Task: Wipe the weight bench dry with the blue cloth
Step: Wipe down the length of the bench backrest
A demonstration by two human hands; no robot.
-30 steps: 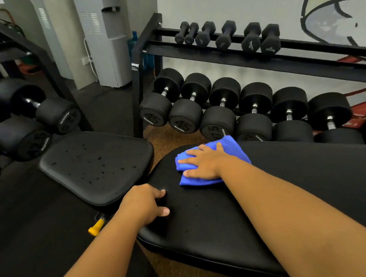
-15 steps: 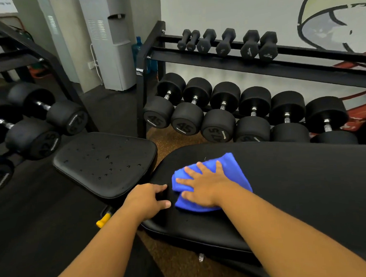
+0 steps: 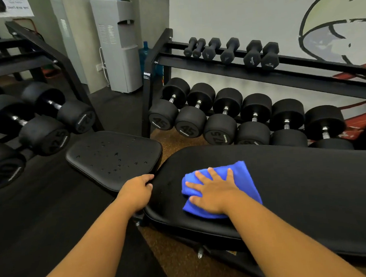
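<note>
A weight bench is wiped down in a gym's free-weight corner. The blue cloth [image 3: 243, 178] is pressed flat against the long back pad [image 3: 309, 184] in the lower centre of the frame by the right hand [image 3: 213, 192], whose fingers are spread straight across the folded fabric rather than curled round it — a hold that appears suited to dragging a wide patch of cloth over the vinyl. The left hand [image 3: 136, 191] is curled over the pad's near end, just left of the cloth, apparently to steady the bench against the push of the wipe. The separate seat pad [image 3: 114, 155], at centre left, is dotted with water droplets [image 3: 119, 161] too many and too small to be counted; by that evidence it is judged not yet wiped. Two pads are thus counted on the one bench, and one cloth. Behind it, a black rack [image 3: 281, 76] is seen across the upper right, where six small hex dumbbells [image 3: 252, 53] are lined on the top shelf and six large round dumbbells [image 3: 219, 119] on the lower — the nearest two marked 45. At least three more heavy dumbbells [image 3: 44, 125] are stored on a second rack at the left edge. One water dispenser [image 3: 118, 46] is stood against the wall at upper centre, with one blue bottle [image 3: 147, 52] beside it.
</note>
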